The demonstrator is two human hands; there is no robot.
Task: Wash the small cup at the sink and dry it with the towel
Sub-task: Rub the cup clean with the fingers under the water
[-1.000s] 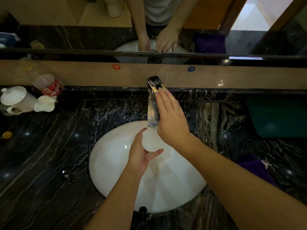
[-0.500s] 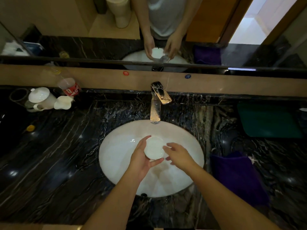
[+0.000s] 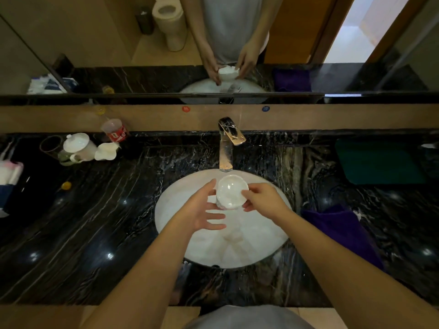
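Cup [image 3: 231, 192] is rising nearer the tap [image 3: 226, 148] now, right hand [image 3: 262, 201] pinching its rim, left hand [image 3: 202, 213] cradling open-fingered; purple towel [image 3: 342, 231] lying on the dark marble surface [image 3: 95, 222].

- small cup [image 3: 231, 191]: white, glossy inside
- sink [image 3: 259, 241]: white basin, faint brown stain at centre
- counter [image 3: 83, 233]: black marble, white veining
- towel [image 3: 344, 233]: deep purple
- mat [image 3: 380, 162]: dark green
- tap [image 3: 226, 143]: chrome, gold-toned lever
- bottle [image 3: 116, 132]: red label
- lidded pot [image 3: 78, 146]: white
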